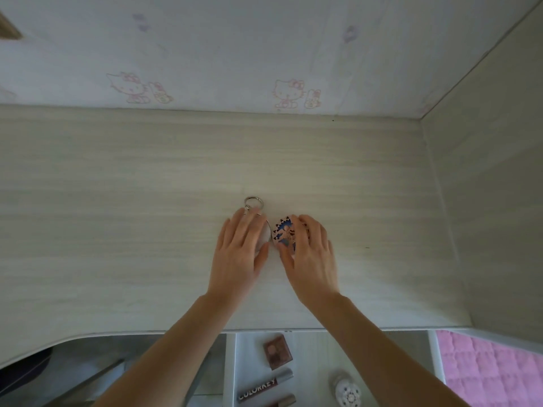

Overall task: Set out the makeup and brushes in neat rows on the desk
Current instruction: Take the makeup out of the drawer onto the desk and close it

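both hands lay on the desk (147, 177), side by side near its middle. the left hand (239, 254) rested flat, fingers straight and released, on a round mirror (266, 230) whose ring (253, 203) pointed to the wall, likely steadying it in line. the right hand (311, 254) cupped a patterned compact (283, 235) with curled fingers, apparently nudging it just beside the mirror to start a row. in the open drawer (311, 348) below waited a palette (277, 351), a tube (264, 384) and a white case (348, 390), not yet set out.
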Motion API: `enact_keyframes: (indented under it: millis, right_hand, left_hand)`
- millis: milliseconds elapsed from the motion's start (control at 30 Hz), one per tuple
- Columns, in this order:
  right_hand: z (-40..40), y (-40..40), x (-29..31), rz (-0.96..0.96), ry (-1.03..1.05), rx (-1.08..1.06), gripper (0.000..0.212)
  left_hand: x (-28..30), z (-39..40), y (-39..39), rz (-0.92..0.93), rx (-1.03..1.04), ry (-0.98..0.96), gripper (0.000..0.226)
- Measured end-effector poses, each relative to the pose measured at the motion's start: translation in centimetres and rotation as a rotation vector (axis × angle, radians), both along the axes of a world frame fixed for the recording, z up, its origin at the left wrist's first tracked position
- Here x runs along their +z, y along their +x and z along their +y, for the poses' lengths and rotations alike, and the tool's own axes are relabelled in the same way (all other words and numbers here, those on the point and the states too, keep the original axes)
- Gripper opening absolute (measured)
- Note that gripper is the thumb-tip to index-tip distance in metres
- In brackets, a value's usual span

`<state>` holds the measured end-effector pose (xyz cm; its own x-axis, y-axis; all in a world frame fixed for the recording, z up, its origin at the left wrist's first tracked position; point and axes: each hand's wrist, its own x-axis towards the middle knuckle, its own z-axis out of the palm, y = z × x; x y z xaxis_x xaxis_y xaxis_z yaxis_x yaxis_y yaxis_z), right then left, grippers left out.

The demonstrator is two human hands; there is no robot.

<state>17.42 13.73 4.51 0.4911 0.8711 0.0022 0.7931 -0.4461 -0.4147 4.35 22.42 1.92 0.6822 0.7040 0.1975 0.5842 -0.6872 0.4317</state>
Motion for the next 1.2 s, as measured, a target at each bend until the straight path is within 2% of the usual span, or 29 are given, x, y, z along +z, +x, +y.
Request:
enact_keyframes:
  millis: [100,267,400,767,1067,1200]
  right_hand:
    - [-0.5,-0.5,-0.5,-0.02,-0.051,0.015,0.061]
    - [0.2,0.3,-1.3,-0.077,0.014,0.053,0.047]
    - [1.6,1.6,-1.7,-0.129,0.063,0.08,0.045]
    - [4.1,3.2,-1.6,-0.02,-0.052,0.131,0.049]
    - [4.1,2.6,-1.6,-0.029,-0.078,0.109,0.049]
    - [3.9,2.5,-1.3,-0.038,-0.086,0.139,0.055]
  left_hand:
    - [-0.8,-1.0,-0.5,0.087,-0.02,-0.013,0.051]
    - [-1.2,0.3,-0.1,0.113,-0.05,-0.007,0.05]
    - [-0.7,1.9,1.1,0.118,-0.02,-0.04,0.048]
    - [-0.6,3.7,2.4,0.156,-0.002,-0.023,0.048]
    - [-1.3,3.3,2.6,0.344,0.022,0.018,0.055]
    - [-1.4,3.6,2.5,0.396,0.016,0.038,0.055]
